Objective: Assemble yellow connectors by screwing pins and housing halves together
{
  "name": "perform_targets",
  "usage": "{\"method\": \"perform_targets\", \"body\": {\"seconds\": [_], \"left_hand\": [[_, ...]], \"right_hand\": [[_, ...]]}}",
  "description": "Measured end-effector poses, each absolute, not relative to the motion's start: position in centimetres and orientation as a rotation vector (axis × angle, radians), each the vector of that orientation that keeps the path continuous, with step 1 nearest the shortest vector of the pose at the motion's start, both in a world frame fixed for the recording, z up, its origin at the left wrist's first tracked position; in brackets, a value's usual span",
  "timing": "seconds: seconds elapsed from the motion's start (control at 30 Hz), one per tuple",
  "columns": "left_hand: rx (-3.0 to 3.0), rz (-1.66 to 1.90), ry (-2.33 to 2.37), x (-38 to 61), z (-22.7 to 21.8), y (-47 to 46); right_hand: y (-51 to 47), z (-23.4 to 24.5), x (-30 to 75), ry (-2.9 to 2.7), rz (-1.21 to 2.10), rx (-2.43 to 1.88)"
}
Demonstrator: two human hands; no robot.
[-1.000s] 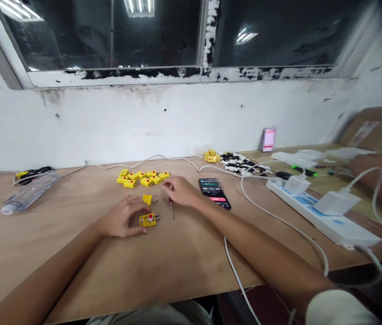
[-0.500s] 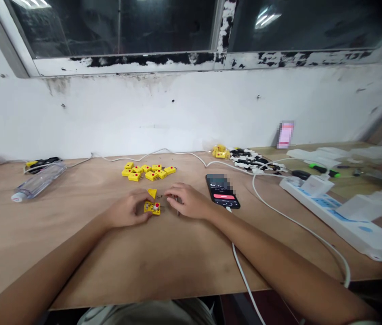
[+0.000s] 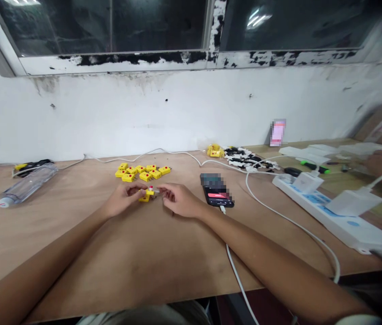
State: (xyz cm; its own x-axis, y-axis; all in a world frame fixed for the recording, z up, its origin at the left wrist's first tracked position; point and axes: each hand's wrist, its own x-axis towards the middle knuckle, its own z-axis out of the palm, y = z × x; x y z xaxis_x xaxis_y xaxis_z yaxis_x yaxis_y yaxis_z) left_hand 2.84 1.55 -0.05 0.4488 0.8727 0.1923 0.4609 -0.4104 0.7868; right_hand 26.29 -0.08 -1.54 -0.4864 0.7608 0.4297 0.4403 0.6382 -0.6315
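My left hand (image 3: 126, 198) pinches a small yellow plastic housing (image 3: 149, 192) with a red button (image 3: 151, 187) on it, between thumb and forefinger. A second yellow piece (image 3: 144, 198) shows just below the housing; whether the two touch, I cannot tell. My right hand (image 3: 181, 199) is close on the right, its thumb and fingertips drawn together at the housing's right side. Anything between those fingertips is too small to name. Behind my hands lies a group of several yellow boxes with red buttons (image 3: 139, 170).
A phone (image 3: 216, 192) with a white cable lies right of my hands. Farther right is a white power strip (image 3: 333, 212) with chargers. A clear bottle (image 3: 28, 185) lies left. At the back are bagged yellow parts (image 3: 214, 150) and black-and-white parts (image 3: 250, 160). Another person's blurred hand shows far right.
My left hand has raised the housing and moved it away from me, tilting it. My right fingertips have come to its right side. The view has shifted slightly.
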Motion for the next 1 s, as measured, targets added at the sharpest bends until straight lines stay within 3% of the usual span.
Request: {"method": "perform_targets", "body": {"seconds": [0.2, 0.37, 0.63, 1.0], "left_hand": [[2.019, 0.675, 1.162, 3.8, 1.0, 2.5], [1.994, 0.522, 1.187, 4.7, 1.2, 2.5], [1.974, 0.546, 1.262, 5.0, 1.5, 2.8], [1.922, 0.608, 1.196, 4.7, 1.8, 2.5]], "right_hand": [[0.1, -1.6, 26.0, -1.993, 0.741, -0.968], [0.6, -1.9, 26.2, -2.055, 0.621, -1.071], [1.0, -1.9, 26.4, -2.075, 0.550, -1.105], [1.3, -2.5, 25.8, -1.889, 0.797, -1.050]]}}
